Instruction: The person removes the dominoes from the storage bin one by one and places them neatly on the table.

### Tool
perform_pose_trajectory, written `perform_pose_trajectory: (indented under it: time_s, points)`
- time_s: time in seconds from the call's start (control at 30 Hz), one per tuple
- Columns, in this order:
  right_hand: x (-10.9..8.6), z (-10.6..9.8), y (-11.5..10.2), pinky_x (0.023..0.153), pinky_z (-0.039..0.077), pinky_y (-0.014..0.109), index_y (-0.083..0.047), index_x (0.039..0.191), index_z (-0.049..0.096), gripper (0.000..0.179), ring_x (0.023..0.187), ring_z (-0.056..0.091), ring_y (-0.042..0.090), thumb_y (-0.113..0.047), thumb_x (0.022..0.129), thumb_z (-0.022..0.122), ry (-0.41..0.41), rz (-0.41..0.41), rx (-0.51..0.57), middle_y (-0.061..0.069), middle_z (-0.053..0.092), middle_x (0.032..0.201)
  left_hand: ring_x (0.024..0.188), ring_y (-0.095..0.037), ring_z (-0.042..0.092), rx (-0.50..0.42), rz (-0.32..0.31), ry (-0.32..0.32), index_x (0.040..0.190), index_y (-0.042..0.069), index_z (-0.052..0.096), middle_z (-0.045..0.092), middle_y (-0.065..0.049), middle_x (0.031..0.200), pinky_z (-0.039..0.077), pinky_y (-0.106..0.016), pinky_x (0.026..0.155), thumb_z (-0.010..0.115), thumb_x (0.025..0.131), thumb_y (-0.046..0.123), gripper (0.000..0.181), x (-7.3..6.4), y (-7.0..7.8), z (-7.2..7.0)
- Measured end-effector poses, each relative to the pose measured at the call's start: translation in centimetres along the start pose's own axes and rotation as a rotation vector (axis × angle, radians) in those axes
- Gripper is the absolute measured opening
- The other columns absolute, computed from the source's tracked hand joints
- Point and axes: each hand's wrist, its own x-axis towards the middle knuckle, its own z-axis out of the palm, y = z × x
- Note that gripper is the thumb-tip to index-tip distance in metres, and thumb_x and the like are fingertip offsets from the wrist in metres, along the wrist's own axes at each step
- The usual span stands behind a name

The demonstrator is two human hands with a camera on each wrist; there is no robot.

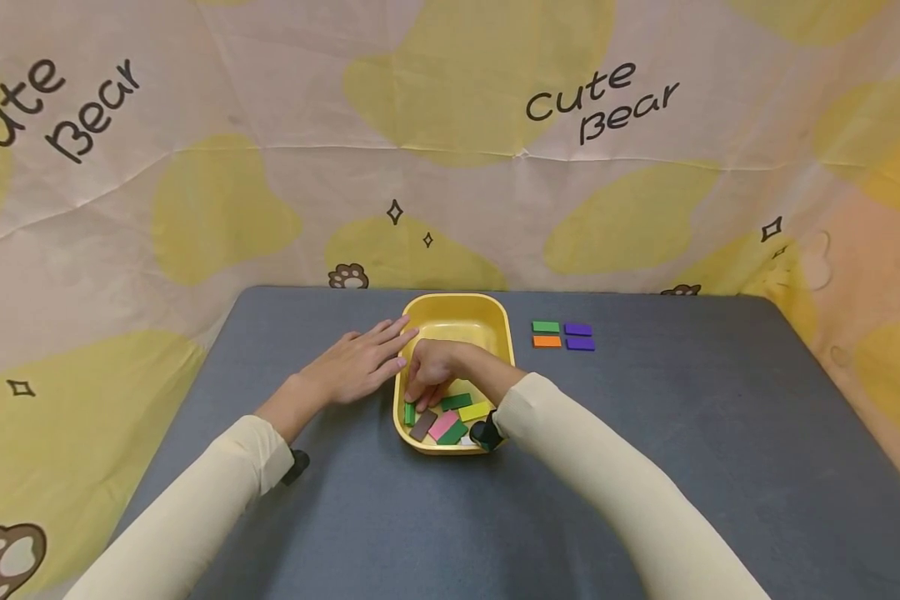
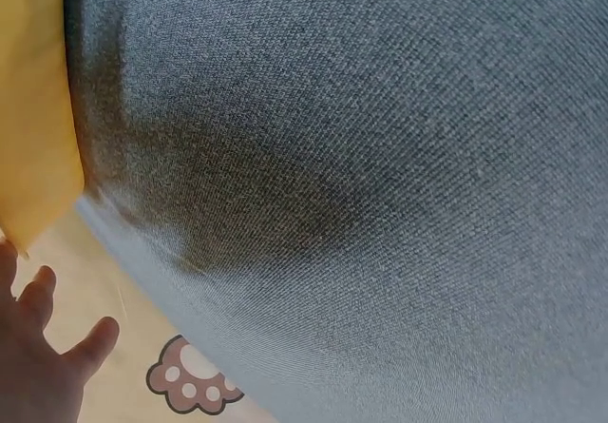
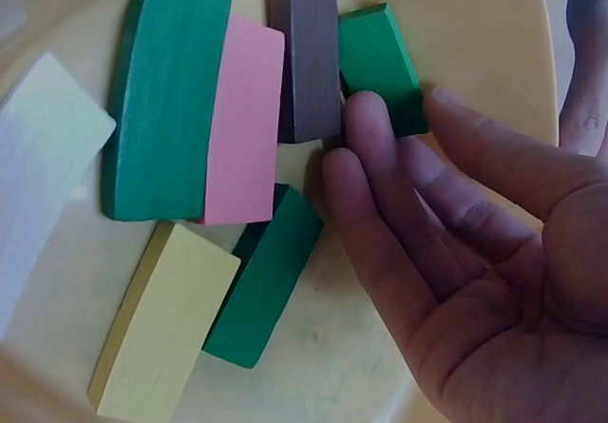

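My right hand (image 1: 437, 367) reaches down into a yellow plastic bin (image 1: 508, 333). In the right wrist view its thumb and fingertips pinch one end of a bright green block (image 3: 380, 52) close to the bin wall. A dark brown block (image 3: 309, 57) lies right beside that one, followed by a pink block (image 3: 245, 124) and a darker green block (image 3: 166, 100). Lower down are a yellow block (image 3: 166, 323), another green block (image 3: 271, 280) and a white block (image 3: 43, 147). My left hand (image 1: 360, 362) has its fingers extended, tips at the bin's left rim, holding nothing.
Right of the bin, a green block (image 1: 546, 327), an orange block (image 1: 547, 342) and two purple blocks (image 1: 579, 329) lie in two rows on the grey table (image 1: 682, 400). A patterned cloth (image 1: 450, 108) hangs behind the table's far edge.
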Motion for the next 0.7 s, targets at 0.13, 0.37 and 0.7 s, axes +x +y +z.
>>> perform_pose_trajectory:
  time_s: [0.13, 0.37, 0.7]
  points:
    - [0.02, 0.12, -0.08, 0.083, 0.057, 0.038, 0.002, 0.088, 0.075, 0.011, 0.082, 0.074, 0.025, -0.008, 0.092, 0.071, 0.011, 0.013, 0.027, 0.023, 0.074, 0.094, 0.15, -0.033, 0.019, -0.006, -0.003, -0.003, 0.159, 0.02, 0.026, 0.015, -0.004, 0.166, 0.025, -0.063, 0.111, 0.035, 0.108, 0.043, 0.057, 0.0, 0.11, -0.06]
    - [-0.18, 0.2, -0.38, 0.083, 0.057, 0.037, 0.006, 0.092, 0.074, 0.011, 0.079, 0.074, 0.022, -0.005, 0.093, 0.069, 0.009, 0.026, 0.062, 0.025, 0.073, 0.098, 0.15, -0.034, 0.021, 0.002, 0.004, 0.011, 0.159, 0.018, 0.028, 0.015, -0.005, 0.166, 0.027, -0.063, 0.109, 0.034, 0.108, 0.042, 0.056, 0.14, 0.03, 0.02]
    - [-0.11, 0.21, -0.16, 0.084, 0.057, 0.038, 0.002, 0.083, 0.071, 0.01, 0.08, 0.074, 0.024, -0.003, 0.092, 0.069, -0.001, 0.031, 0.136, 0.022, 0.074, 0.092, 0.15, -0.034, 0.02, -0.005, 0.0, 0.007, 0.159, 0.02, 0.027, 0.015, -0.005, 0.166, 0.026, -0.063, 0.11, 0.035, 0.108, 0.042, 0.056, 0.1, 0.13, -0.04]
